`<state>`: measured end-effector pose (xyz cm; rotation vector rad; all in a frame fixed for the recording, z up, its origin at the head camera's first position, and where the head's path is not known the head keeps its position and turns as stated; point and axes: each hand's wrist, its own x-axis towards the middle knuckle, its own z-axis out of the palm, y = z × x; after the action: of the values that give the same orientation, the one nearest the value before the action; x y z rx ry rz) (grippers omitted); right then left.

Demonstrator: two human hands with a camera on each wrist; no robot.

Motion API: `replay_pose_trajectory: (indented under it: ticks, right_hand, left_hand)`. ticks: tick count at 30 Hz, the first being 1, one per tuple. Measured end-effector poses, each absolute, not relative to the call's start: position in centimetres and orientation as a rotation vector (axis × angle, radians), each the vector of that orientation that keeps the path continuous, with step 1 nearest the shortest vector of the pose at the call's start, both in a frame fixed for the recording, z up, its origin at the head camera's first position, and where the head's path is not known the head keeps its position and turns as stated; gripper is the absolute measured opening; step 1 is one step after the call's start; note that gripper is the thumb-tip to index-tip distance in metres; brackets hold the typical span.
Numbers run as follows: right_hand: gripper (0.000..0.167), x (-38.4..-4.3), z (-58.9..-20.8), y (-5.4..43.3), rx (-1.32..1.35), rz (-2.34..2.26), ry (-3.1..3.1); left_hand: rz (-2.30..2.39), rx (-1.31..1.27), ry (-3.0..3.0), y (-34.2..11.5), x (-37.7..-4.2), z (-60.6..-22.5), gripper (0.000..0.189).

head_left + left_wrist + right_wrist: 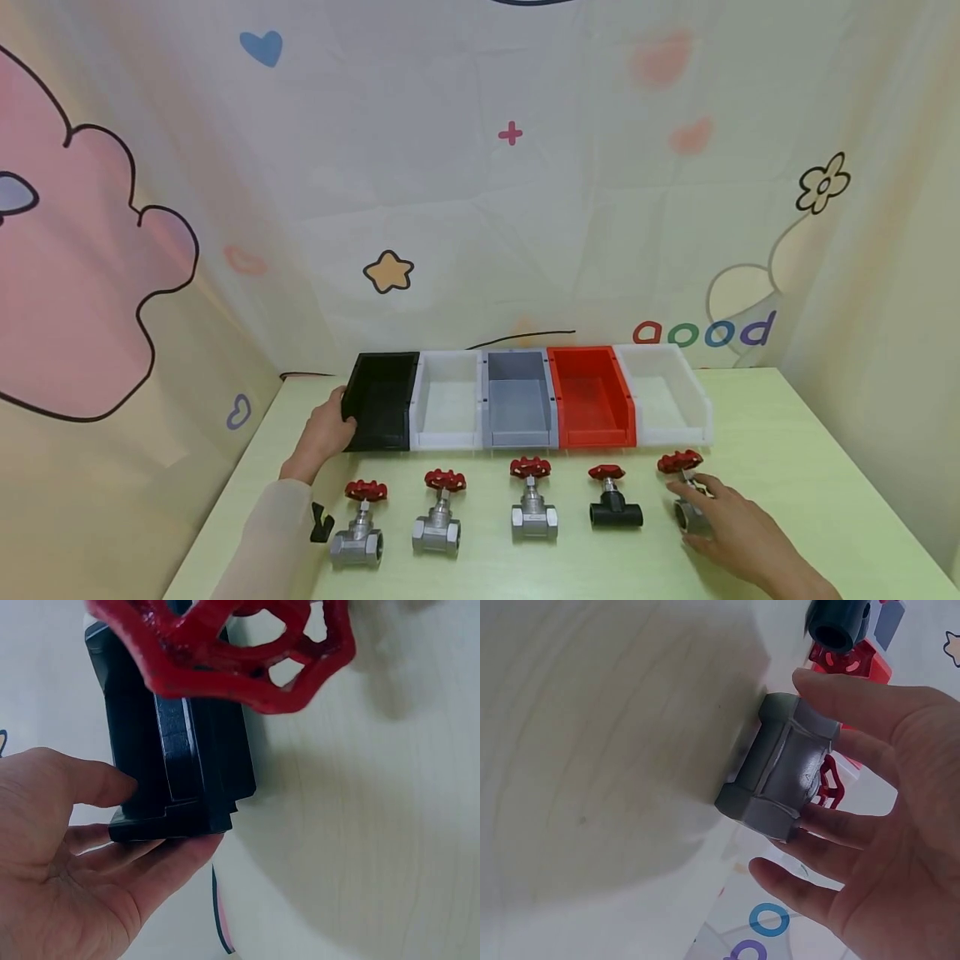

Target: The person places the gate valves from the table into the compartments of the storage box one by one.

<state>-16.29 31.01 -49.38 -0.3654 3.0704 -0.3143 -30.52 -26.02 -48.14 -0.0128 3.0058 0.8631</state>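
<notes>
My left hand grips the near left corner of the black bin. In the left wrist view the thumb lies inside the bin and the other fingers outside and beneath it. At the right, my right hand holds a metal gate valve with a red handwheel, thumb at one end of its body, fingers at the other. To its left stands a black plastic valve. Three more metal valves continue the row, all with red handwheels.
Right of the black bin come a white bin, a grey bin, a red bin and another white bin, side by side. A small black piece shows beside the left sleeve. Behind hangs a printed curtain.
</notes>
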Motion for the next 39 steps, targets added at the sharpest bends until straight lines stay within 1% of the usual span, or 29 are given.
replay_pose_trajectory:
  ticks: [7, 12, 17, 26, 32, 39]
  right_hand:
    - [0.062, -16.6, -50.1, 31.4, -0.375, -0.397, 3.069]
    - [0.057, -17.0, -50.3, 31.5, -0.294, -0.397, 2.975]
    - [0.052, -17.2, -50.4, 31.5, -0.329, -0.419, 2.983]
    - [0.051, -17.7, -50.2, 31.5, -0.385, -0.452, 2.996]
    - [0.051, -18.1, -50.1, 31.6, -0.372, -0.468, 2.981]
    - [0.049, -18.0, -50.3, 31.6, -0.431, -0.458, 3.024]
  left_hand:
    - [0.881, -0.030, 2.994, -26.3, -30.4, -47.9, 0.064]
    - [0.892, -0.009, 2.984, -26.4, -30.4, -48.2, 0.066]
    - [0.902, -0.008, 2.995, -26.5, -30.4, -48.5, 0.065]
    - [0.925, 0.007, 2.987, -26.6, -30.5, -48.4, 0.065]
    - [0.918, 0.006, 2.986, -26.5, -30.6, -48.4, 0.065]
    - [0.922, 0.004, 2.990, -26.4, -30.5, -48.3, 0.065]
